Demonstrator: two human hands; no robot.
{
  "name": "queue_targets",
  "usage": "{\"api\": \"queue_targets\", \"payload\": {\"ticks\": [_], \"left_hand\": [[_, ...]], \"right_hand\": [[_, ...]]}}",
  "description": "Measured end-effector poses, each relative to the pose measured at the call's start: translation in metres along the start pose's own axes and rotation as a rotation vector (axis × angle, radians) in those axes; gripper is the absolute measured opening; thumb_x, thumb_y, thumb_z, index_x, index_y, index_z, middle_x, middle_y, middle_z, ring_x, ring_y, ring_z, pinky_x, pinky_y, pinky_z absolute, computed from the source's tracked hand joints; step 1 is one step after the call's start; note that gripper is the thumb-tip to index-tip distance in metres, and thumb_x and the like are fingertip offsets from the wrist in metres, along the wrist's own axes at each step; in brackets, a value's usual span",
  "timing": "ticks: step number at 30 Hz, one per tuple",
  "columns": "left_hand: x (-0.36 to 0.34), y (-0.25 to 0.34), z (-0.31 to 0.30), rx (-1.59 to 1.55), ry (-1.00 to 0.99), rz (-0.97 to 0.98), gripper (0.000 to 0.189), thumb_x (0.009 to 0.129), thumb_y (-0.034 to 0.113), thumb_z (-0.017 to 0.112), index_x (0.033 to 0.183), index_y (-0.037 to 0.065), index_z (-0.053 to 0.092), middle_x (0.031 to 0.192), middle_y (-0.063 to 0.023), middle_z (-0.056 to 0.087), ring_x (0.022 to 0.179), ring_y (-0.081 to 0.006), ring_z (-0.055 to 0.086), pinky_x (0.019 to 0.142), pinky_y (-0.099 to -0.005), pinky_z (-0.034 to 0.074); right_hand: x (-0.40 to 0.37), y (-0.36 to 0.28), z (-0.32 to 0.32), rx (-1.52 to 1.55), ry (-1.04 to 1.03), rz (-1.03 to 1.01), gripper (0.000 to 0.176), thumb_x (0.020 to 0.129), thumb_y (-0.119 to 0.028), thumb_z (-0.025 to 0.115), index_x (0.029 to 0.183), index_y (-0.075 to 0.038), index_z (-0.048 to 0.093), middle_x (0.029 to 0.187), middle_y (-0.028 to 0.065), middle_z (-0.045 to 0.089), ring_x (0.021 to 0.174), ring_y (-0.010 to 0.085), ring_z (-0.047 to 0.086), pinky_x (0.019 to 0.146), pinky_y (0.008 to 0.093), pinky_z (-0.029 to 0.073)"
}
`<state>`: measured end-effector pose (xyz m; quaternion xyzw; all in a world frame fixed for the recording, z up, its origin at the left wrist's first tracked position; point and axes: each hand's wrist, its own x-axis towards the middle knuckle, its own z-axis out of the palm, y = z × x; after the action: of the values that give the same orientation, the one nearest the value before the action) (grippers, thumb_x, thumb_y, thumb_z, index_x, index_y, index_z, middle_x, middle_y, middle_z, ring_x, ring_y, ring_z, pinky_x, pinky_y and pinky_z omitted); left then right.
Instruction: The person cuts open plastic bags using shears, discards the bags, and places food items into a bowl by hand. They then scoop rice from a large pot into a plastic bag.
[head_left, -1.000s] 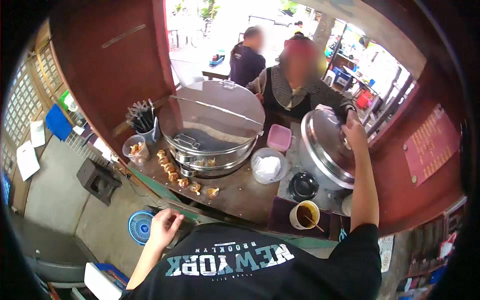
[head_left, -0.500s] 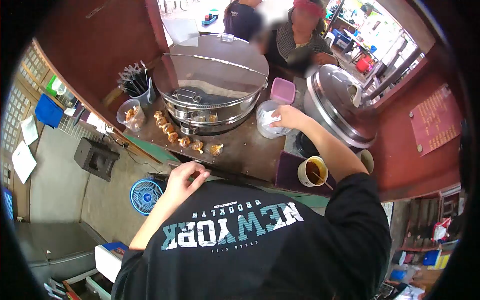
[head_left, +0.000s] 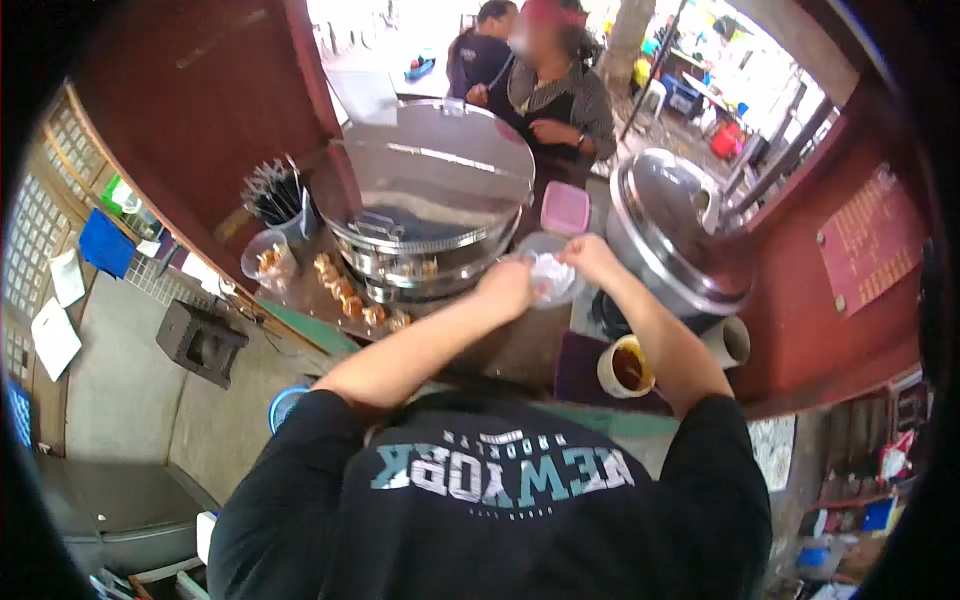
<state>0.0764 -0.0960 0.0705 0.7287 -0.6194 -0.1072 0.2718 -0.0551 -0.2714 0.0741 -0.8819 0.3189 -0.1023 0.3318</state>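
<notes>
Round see-through plastic tub [head_left: 541, 241] on the desk [head_left: 505, 348], between the wide steel steamer [head_left: 440, 283] and the big lidded pot [head_left: 655, 225], just on the near side of the pink box [head_left: 566, 207]. Tub wall cloudy-clear, rim thin and pale. Inside: crumpled white bundle [head_left: 549, 268], thin, bright, looks like plastic film or bags, exact material hard to tell.

Both hands at the tub. Left hand [head_left: 506, 290] over its left edge, thumb side toward the opening; fingers blurred and partly turned away, can't tell if closed on anything. Right hand [head_left: 590, 258] comes in over the right rim, fingers bent down toward the white bundle; can't tell whether they pinch it.

Hidden: left part of tub wall behind left hand, upper right rim behind right hand. Tub bottom not readable through the contents. Bundle's edges blend into the tub, washed out. Black bowl [head_left: 608, 315] partly covered by the right forearm; row of small wrapped pieces [head_left: 350, 305] partly cut off by the left forearm.

Tub upright, opening faces up, toward the camera. Outline near circular from above, so no one long axis. Bundle loosely heaped, direction unclear. Cup of brown sauce [head_left: 627, 367] near the right forearm, mouth up.
</notes>
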Motion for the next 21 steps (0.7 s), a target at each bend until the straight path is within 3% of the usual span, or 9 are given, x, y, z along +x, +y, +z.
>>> {"api": "queue_targets", "payload": {"ticks": [3,4,7,9,10,12,15,18,21], "left_hand": [[0.027,0.002,0.029,0.159,-0.085,-0.122,0.031,0.078,0.028,0.07,0.089,0.0,0.068,0.097,-0.019,0.066,0.092,-0.0339,0.065,0.079,-0.0421,0.052],[0.029,-0.001,0.03,0.174,-0.05,-0.058,0.025,0.078,0.024,0.069,0.084,0.0,0.07,0.091,-0.0187,0.068,0.088,-0.0341,0.066,0.078,-0.0415,0.052],[0.031,-0.004,0.032,0.102,0.008,-0.094,0.019,0.079,0.021,0.063,0.084,0.005,0.071,0.091,-0.0198,0.066,0.09,-0.0345,0.064,0.081,-0.0441,0.05],[0.034,-0.013,0.035,0.093,0.067,-0.069,0.018,0.078,0.016,0.058,0.084,0.007,0.072,0.083,-0.0178,0.067,0.083,-0.0338,0.066,0.076,-0.0446,0.051],[0.038,-0.024,0.041,-0.009,0.174,-0.043,0.017,0.079,0.016,0.06,0.085,0.006,0.072,0.082,-0.0169,0.068,0.079,-0.0323,0.067,0.073,-0.042,0.052],[0.036,-0.014,0.019,-0.263,0.204,-0.141,0.022,0.075,0.023,0.071,0.088,0.006,0.072,0.08,-0.0157,0.068,0.072,-0.0279,0.068,0.069,-0.036,0.052],[0.034,-0.005,0.002,-0.412,0.238,-0.268,0.023,0.07,0.023,0.08,0.074,0.003,0.07,0.064,-0.0083,0.066,0.058,-0.014,0.06,0.059,-0.0291,0.047],[0.031,0.001,-0.003,-0.516,0.319,-0.272,0.03,0.066,0.027,0.082,0.066,0.003,0.064,0.058,-0.0088,0.062,0.054,-0.0171,0.059,0.058,-0.0313,0.048],[0.023,0.016,-0.02,-0.558,0.226,-0.313,0.029,0.07,0.02,0.08,0.064,0.003,0.057,0.08,-0.0072,0.067,0.072,-0.0143,0.061,0.069,-0.0284,0.047]], "right_hand": [[0.003,0.013,0.006,0.112,-0.025,0.053,0.026,0.075,-0.027,0.071,0.072,-0.001,0.068,0.067,0.0118,0.066,0.064,0.02,0.063,0.062,0.0343,0.047],[-0.002,0.007,0.0,0.092,-0.061,0.061,0.024,0.075,-0.025,0.069,0.074,-0.001,0.067,0.069,0.0117,0.066,0.066,0.0198,0.063,0.064,0.0344,0.048],[-0.015,-0.001,-0.009,0.05,0.002,-0.047,0.014,0.077,-0.015,0.067,0.073,-0.002,0.064,0.068,0.005,0.063,0.065,0.0128,0.059,0.062,0.0287,0.047],[-0.006,0.025,-0.006,0.028,-0.05,-0.141,0.01,0.077,-0.011,0.065,0.082,-0.003,0.067,0.077,0.0086,0.066,0.072,0.014,0.06,0.069,0.0296,0.048],[-0.013,0.015,-0.014,-0.032,-0.01,-0.186,0.015,0.075,-0.011,0.067,0.088,-0.003,0.067,0.08,0.01,0.067,0.073,0.015,0.061,0.07,0.0301,0.049],[-0.021,-0.004,-0.024,0.029,-0.037,-0.071,0.022,0.073,-0.013,0.07,0.091,-0.001,0.067,0.083,0.0095,0.067,0.077,0.0155,0.061,0.073,0.0304,0.049],[-0.02,-0.011,-0.027,0.18,-0.046,-0.215,0.025,0.071,-0.014,0.073,0.091,0.001,0.067,0.086,0.0076,0.067,0.08,0.0159,0.06,0.076,0.0302,0.049],[-0.019,-0.016,-0.026,0.183,-0.098,-0.302,0.032,0.071,-0.019,0.077,0.093,0.0,0.066,0.085,0.0075,0.066,0.081,0.016,0.06,0.076,0.0303,0.048],[-0.013,-0.017,-0.03,0.16,-0.188,-0.32,0.024,0.077,-0.019,0.072,0.093,-0.002,0.066,0.082,0.0046,0.064,0.08,0.0132,0.058,0.075,0.0286,0.047]]}}
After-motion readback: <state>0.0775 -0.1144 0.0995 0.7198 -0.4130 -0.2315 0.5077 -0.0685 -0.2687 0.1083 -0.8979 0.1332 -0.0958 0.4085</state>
